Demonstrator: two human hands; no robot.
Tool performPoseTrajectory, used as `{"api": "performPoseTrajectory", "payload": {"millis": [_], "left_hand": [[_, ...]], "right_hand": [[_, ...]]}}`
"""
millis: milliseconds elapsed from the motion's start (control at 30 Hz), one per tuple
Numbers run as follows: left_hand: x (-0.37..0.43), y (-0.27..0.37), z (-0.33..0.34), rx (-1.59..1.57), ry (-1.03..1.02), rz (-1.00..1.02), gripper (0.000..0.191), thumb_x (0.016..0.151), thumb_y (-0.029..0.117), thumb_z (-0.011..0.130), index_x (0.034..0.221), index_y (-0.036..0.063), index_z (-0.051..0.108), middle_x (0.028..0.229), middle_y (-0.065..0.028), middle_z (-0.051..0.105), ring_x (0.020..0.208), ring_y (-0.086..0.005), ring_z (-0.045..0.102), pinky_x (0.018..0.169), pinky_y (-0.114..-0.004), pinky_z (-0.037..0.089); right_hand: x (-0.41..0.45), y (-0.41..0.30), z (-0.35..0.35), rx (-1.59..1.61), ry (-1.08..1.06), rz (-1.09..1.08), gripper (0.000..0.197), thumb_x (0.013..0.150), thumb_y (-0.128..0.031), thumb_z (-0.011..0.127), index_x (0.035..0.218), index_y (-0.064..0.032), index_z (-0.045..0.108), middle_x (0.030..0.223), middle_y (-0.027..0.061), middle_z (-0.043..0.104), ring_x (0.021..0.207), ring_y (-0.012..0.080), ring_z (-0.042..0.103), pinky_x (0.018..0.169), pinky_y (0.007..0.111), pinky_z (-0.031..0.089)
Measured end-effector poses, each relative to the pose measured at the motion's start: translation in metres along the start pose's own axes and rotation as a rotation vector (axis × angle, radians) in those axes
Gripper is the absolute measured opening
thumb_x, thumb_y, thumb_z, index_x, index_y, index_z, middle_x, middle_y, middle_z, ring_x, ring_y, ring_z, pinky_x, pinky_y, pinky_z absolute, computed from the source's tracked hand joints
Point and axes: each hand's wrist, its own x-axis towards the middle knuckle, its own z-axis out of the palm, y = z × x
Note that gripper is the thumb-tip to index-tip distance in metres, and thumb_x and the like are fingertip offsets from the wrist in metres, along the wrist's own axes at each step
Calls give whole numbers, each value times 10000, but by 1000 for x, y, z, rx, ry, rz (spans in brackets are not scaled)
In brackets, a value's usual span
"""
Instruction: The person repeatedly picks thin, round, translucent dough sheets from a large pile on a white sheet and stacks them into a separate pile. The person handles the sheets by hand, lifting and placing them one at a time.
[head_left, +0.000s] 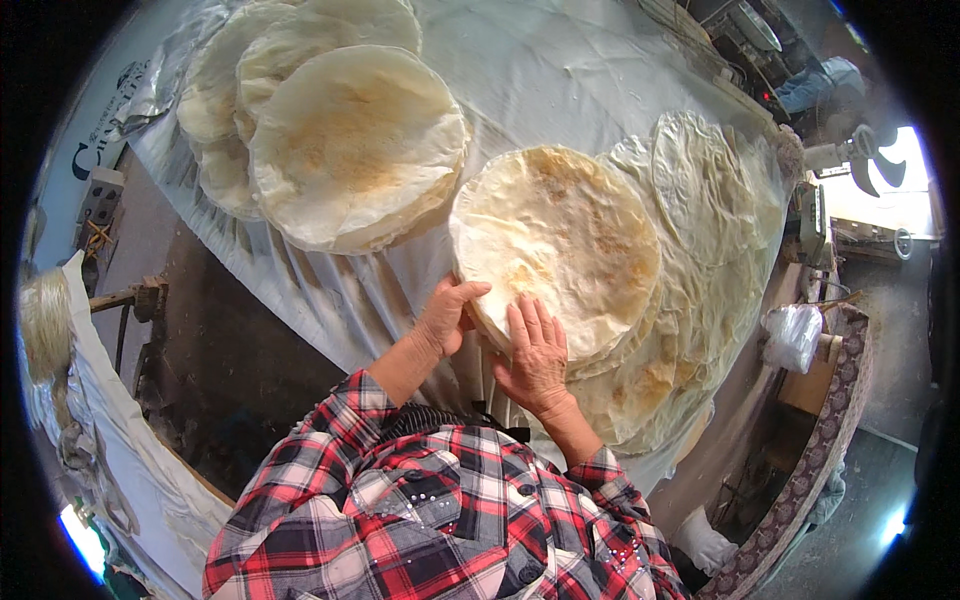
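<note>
A round, thin flatbread (570, 247) with brown patches lies before me on top of other sheets. My left hand (448, 311) grips its near left edge, the thumb on the upper face and the fingers partly hidden below. Flat on the near part of the bread rests my right hand (534, 360), its fingers extended and pointing away from me. To the right, wrinkled, translucent sheets of flatbread (705, 195) overlap under and beside it. A stack of round flatbreads (360, 150) sits further off to the left, with more rounds behind it.
Pale plastic sheeting (510, 67) covers the table. A fan (862, 157) stands beyond its right edge. On the right are a plastic-wrapped bundle (793, 337) and a patterned padded edge (832, 420). At left, a white cloth (127, 442) drapes near a wooden handle (112, 300).
</note>
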Motion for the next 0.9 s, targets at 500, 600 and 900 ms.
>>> {"api": "performPoseTrajectory", "payload": {"millis": [500, 600, 900], "left_hand": [[15, 19, 45, -55, -216, -54, 611, 884, 312, 594, 1371, 94, 296, 1158, -110, 545, 1016, -237, 580, 832, -379, 498], [37, 11, 41, -135, -195, -73, 659, 901, 305, 573, 1405, 102, 199, 1182, -112, 540, 1092, -260, 547, 892, -441, 461], [64, 31, 66, -337, -257, -55, 352, 877, 288, 624, 1163, 185, 445, 1235, -78, 505, 1178, -259, 489, 970, -463, 419]], "right_hand": [[29, 61, -67, 114, 274, 200, 305, 796, -55, 581, 1099, -83, 583, 797, 215, 620, 755, 395, 620, 626, 440, 482], [74, 49, -148, 131, 275, 72, 229, 820, -79, 600, 1046, -58, 575, 801, 222, 614, 768, 396, 626, 627, 410, 487], [188, -53, -293, 276, 87, 70, 292, 814, -22, 613, 1105, -12, 594, 966, 74, 666, 850, 140, 627, 755, 294, 510]]}}
